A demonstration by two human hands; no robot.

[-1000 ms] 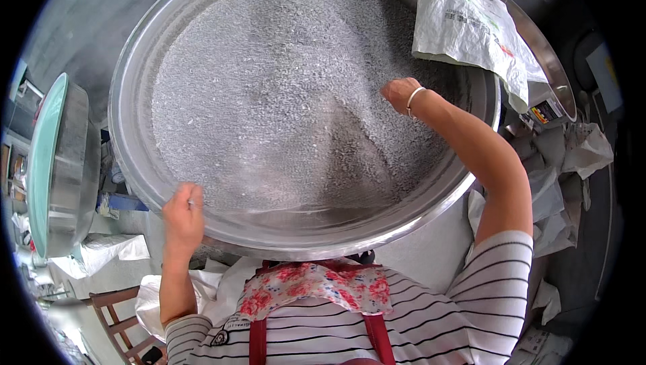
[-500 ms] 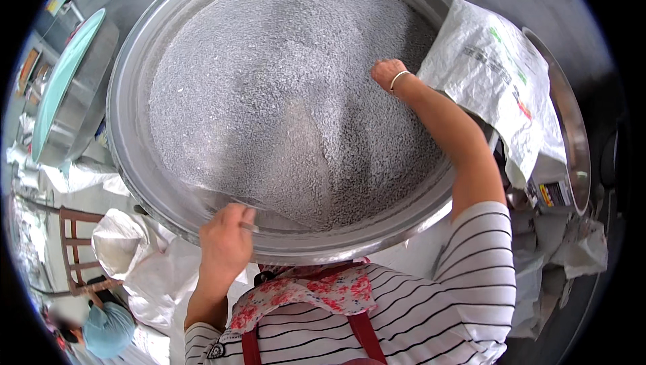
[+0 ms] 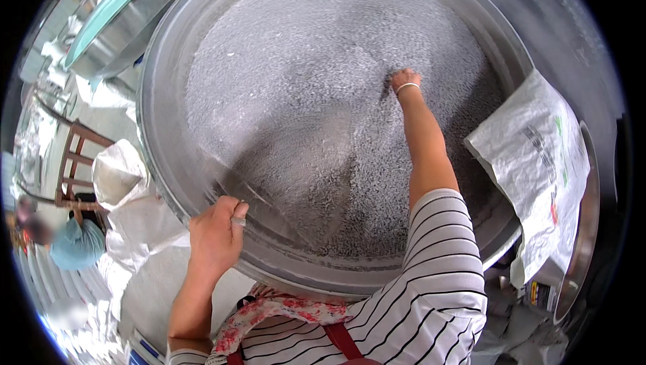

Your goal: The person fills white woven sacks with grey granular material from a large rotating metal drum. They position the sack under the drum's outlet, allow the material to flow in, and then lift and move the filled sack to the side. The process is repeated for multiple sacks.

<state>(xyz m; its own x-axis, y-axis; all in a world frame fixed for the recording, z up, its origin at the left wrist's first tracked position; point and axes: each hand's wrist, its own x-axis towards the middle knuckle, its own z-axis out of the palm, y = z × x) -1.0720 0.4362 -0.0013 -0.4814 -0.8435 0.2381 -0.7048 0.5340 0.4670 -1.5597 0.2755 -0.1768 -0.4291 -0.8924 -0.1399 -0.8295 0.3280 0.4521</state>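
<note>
In front of me is a large round metal pan point(image 3: 153, 129), filled with a broad layer of small grey-white granules point(image 3: 296, 49). My right hand point(image 3: 407, 79), with a pale bracelet at the wrist, reaches over the middle right of the layer. Its fingers are curled down at the granules, and whatever they hold is hidden. At the pan's near left rim, my left hand point(image 3: 217, 230) is closed in a fist. A small pale bit shows by its thumb, too unclear to name. Just beyond this fist, a thin edge or scraped streak crosses the granules.
A white woven sack point(image 3: 535, 150) drapes over the right rim, beside another metal basin point(image 3: 584, 230). On the left are a green-topped metal vessel point(image 3: 128, 32), a wooden chair point(image 3: 77, 156) and an opened white sack point(image 3: 118, 173). A person in blue point(image 3: 77, 244) is beyond.
The view has shifted, so the pan appears lower and further right. My right hand has moved inward from near the right-hand sack toward the middle. My left fist stays by the near left rim.
</note>
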